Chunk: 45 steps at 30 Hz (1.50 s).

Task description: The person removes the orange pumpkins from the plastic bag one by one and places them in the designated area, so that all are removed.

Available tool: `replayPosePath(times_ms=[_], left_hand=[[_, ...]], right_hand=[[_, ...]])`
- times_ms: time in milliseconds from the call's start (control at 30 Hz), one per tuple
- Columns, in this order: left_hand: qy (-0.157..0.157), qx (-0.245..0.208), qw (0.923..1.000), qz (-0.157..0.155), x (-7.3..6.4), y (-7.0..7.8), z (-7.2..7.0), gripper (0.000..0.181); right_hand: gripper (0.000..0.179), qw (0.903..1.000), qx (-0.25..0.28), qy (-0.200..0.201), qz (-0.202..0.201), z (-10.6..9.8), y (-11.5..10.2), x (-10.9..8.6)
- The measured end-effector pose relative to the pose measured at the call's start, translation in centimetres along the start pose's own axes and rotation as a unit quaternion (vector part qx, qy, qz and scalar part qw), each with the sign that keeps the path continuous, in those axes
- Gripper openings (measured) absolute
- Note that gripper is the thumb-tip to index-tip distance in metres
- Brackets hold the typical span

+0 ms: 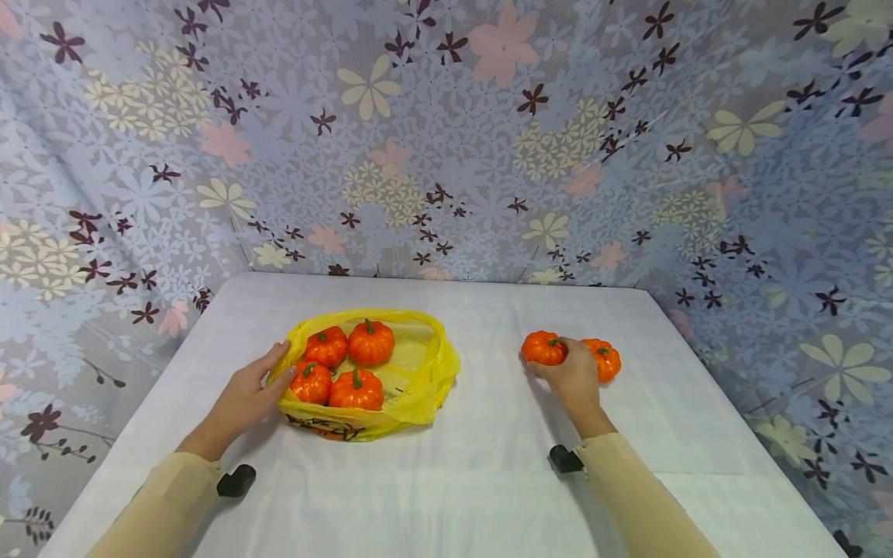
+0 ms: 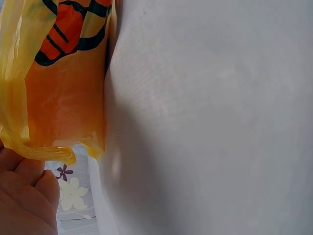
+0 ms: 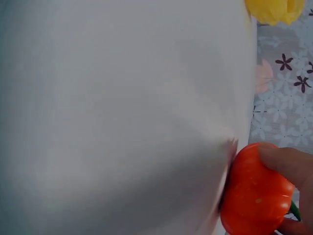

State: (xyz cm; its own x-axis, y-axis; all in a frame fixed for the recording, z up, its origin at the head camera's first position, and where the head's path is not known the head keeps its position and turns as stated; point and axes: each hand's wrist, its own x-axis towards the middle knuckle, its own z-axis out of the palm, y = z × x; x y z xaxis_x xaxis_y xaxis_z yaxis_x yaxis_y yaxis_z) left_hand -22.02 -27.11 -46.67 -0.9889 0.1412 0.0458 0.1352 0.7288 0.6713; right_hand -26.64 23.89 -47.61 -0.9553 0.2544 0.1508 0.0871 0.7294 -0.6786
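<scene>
My left hand (image 1: pixel 247 395) is at the left side of a yellow plastic bag (image 1: pixel 429 380), its thumb and fingers holding the rim. Inside the wide-mouthed bag sit several small orange toy pumpkins (image 1: pixel 371 342) with green stems. Over on the right, my right hand (image 1: pixel 575 380) grips another small pumpkin (image 1: pixel 544 349) between thumb and fingers. That pumpkin (image 3: pixel 257 191) is low at the white tabletop in the right wrist view. One more pumpkin (image 1: pixel 603 360) lies just right of this hand, partly covered by it. Printed markings show on the bag's side (image 2: pixel 63 107) in the left wrist view.
A white cloth (image 1: pixel 488 473) covers the table under everything. Behind and around it hangs a flowered fabric (image 1: pixel 446 155), close to the table's back edge. A black wrist device (image 1: pixel 237 481) sits at the left sleeve, another (image 1: pixel 565 459) at the right.
</scene>
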Motion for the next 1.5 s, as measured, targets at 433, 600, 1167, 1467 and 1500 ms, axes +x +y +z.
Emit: replayPosePath(times_ms=[433,600,1167,1467,1500], left_hand=[[-0.007,0.0,0.9999,-0.01,0.2,-0.1,0.1,0.076],[-0.01,0.003,0.9999,-0.013,0.4,0.2,0.0,0.078],[-0.012,0.0,0.9999,-0.006,0.7,-0.2,0.2,0.077],[-0.006,0.004,1.0,0.0,0.5,0.2,0.1,0.079],[-0.006,0.004,1.0,0.0,0.5,0.2,0.1,0.079]], right_hand=[[0.098,0.9985,-0.048,0.017,-0.019,0.2,-0.2,-0.1],[0.096,0.9939,-0.03,0.07,-0.08,0.0,-1.8,-0.4],[0.107,0.9934,0.081,0.025,-0.076,1.5,-5.3,-0.7],[0.107,0.9849,0.149,-0.029,-0.083,2.5,-7.1,-1.0],[0.106,0.9826,0.16,-0.035,-0.088,2.6,-7.3,-1.1]])
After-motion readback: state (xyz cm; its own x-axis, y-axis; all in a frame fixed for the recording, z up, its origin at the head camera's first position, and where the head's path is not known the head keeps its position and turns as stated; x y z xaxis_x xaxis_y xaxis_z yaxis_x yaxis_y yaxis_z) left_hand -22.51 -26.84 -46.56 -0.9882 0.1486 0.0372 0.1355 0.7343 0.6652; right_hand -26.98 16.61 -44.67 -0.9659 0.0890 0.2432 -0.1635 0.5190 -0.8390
